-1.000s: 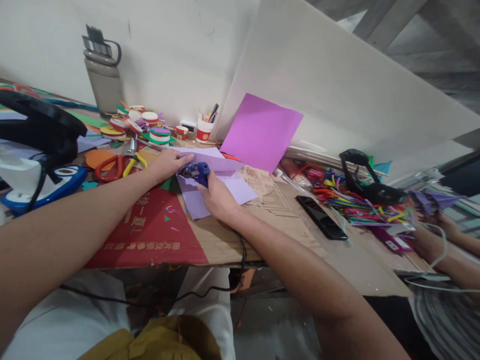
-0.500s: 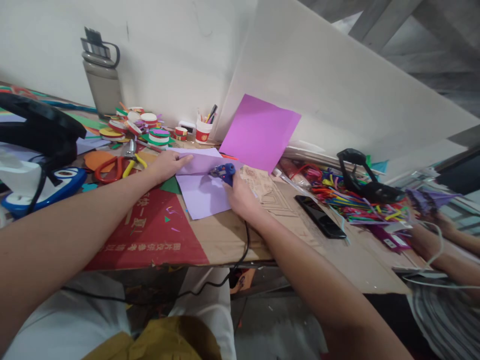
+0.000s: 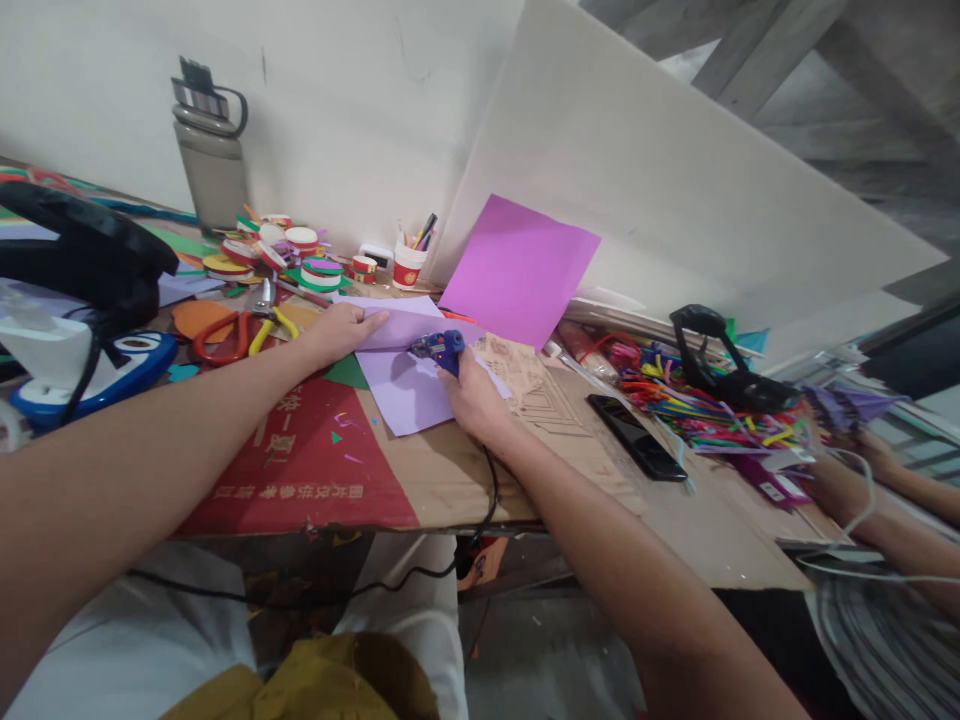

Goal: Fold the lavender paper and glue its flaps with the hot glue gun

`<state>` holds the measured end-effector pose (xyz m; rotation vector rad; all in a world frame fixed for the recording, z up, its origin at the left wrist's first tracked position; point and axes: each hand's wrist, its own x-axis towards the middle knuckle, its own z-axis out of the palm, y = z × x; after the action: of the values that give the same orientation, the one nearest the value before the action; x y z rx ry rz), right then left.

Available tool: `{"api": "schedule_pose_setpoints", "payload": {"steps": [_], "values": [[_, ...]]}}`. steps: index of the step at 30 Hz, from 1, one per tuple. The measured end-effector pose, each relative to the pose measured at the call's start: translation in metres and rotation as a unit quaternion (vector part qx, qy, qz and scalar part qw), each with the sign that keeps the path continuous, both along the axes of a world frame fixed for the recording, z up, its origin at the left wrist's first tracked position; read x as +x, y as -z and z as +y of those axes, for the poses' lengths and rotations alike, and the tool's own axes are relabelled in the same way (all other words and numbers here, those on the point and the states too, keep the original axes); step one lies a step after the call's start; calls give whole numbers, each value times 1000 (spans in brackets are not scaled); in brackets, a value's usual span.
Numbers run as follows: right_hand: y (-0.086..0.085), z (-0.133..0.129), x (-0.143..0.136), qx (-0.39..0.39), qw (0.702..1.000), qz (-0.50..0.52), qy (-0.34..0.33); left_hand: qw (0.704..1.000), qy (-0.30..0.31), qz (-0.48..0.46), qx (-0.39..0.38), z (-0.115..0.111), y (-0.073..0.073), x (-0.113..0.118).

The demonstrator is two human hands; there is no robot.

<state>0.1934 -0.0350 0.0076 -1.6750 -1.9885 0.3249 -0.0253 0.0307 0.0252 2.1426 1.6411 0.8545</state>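
A light purple sheet of paper [image 3: 409, 400] lies on the cardboard-covered table with its far part folded up. My left hand [image 3: 346, 332] pinches the raised part near its left edge. In my right hand [image 3: 476, 395] is a blue glue gun [image 3: 442, 348], its nozzle pointing left along the fold. Whether the nozzle touches the paper I cannot tell. The gun's black cord [image 3: 491, 490] drops over the table's front edge. Behind the folded paper, a brighter purple sheet [image 3: 521, 270] leans against the white board.
Pliers [image 3: 240, 338] and several paper-trimmed rolls [image 3: 304, 240] lie left, near a water bottle [image 3: 214, 160]. A pen cup [image 3: 409, 266] stands at the back. To the right are a phone [image 3: 636, 437], colourful pipe cleaners [image 3: 697, 405], and another person's hands [image 3: 862, 460].
My right hand has shifted the glue gun slightly left along the fold. My left hand still holds the raised paper. The whole view has moved a little.
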Motion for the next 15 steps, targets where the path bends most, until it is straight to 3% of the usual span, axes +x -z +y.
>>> {"api": "schedule_pose_setpoints", "payload": {"steps": [5, 11, 15], "values": [[0, 3, 5, 12, 999, 2, 41, 1000, -4, 7, 9, 2, 1, 0], [2, 1, -7, 8, 999, 43, -29, 1000, 9, 3, 16, 2, 1, 0], [1, 2, -6, 14, 998, 52, -26, 1000, 6, 0, 13, 2, 1, 0]]}}
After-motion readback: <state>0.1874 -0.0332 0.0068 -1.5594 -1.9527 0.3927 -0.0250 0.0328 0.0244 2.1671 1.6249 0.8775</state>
